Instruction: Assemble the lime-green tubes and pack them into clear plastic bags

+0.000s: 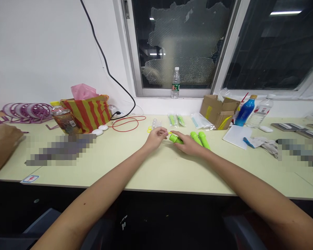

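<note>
In the head view, my right hand [188,145] is wrapped round a bright green plastic tube [175,139], whose wider end points left towards my other hand. My left hand [156,139] is closed in a pinch just left of that end; what its fingers hold is too small to make out. A small yellow bit [170,133] shows between the two hands. Two more green tubes [196,138] lie side by side, just beyond my right hand. Behind my left hand are clear plastic pieces [156,123] and yellow rings [149,129].
Bagged green items [173,120] and a plastic packet [202,121] lie behind, near an open cardboard box [219,111]. A red cord [127,124] and a striped bag [87,113] are left; bottles [246,110] and a glove [263,144] right. Another person's hand [5,142] shows far left.
</note>
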`<state>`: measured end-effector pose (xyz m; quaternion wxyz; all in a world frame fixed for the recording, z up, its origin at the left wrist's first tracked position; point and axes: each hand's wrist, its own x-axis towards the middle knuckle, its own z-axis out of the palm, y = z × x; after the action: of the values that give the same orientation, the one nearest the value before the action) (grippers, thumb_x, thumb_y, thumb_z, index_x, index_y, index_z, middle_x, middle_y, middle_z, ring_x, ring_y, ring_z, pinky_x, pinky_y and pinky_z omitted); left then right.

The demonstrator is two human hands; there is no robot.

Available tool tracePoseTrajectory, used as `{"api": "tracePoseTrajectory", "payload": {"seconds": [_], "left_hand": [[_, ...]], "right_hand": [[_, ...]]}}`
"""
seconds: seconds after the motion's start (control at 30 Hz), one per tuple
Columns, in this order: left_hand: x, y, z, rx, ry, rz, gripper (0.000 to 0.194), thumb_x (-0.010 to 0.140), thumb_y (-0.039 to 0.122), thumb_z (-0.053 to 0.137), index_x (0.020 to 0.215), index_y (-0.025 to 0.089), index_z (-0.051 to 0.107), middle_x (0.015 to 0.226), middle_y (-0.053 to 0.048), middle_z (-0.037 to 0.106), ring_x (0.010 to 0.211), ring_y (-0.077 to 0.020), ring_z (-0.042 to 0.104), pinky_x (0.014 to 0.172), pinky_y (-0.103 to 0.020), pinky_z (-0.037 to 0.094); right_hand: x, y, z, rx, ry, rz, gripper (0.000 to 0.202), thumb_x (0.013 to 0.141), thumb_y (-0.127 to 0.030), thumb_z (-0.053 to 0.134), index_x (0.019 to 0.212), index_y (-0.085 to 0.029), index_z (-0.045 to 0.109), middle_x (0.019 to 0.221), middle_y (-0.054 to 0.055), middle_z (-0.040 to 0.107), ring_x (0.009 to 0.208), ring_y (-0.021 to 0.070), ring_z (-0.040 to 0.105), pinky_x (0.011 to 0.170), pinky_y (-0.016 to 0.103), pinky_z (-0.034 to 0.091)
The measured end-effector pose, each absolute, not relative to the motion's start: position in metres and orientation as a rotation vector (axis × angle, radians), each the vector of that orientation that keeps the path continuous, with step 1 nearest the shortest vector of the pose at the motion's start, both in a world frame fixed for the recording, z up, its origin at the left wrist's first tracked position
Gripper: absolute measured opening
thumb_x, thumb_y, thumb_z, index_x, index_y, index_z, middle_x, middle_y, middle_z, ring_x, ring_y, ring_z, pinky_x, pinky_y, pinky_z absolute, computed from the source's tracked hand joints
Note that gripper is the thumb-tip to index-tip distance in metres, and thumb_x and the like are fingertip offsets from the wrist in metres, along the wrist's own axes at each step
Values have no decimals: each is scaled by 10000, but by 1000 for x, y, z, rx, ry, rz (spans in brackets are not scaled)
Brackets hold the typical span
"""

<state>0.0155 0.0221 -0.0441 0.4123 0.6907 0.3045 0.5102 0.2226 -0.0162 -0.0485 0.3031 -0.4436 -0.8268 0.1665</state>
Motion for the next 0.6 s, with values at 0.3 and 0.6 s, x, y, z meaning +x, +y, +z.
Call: {"api": "tracePoseTrajectory", "payload": {"seconds": [0.3, 0.6], "left_hand": [[14, 22, -53, 2052, 906, 1254, 143, 833, 252, 608, 956, 192, 564, 941, -40, 652, 858, -156, 631, 787, -312, 504], [17, 14, -50, 2250, 924, 1276, 202, 853, 166, 566, 1047, 212, 531, 936, -22, 660, 873, -142, 644, 798, -293, 518]], "right_hand": [[221, -17, -48, -1159, -2051, 721, 522, 867, -341, 591, 1363, -216, 485, 883, 24, 691, 626, 136, 577, 647, 267, 441], [218, -23, -43, -1164, -2067, 819, 540, 937, -465, 495, 1420, -234, 423, 717, -11, 649, 581, 132, 553, 596, 252, 419]]}}
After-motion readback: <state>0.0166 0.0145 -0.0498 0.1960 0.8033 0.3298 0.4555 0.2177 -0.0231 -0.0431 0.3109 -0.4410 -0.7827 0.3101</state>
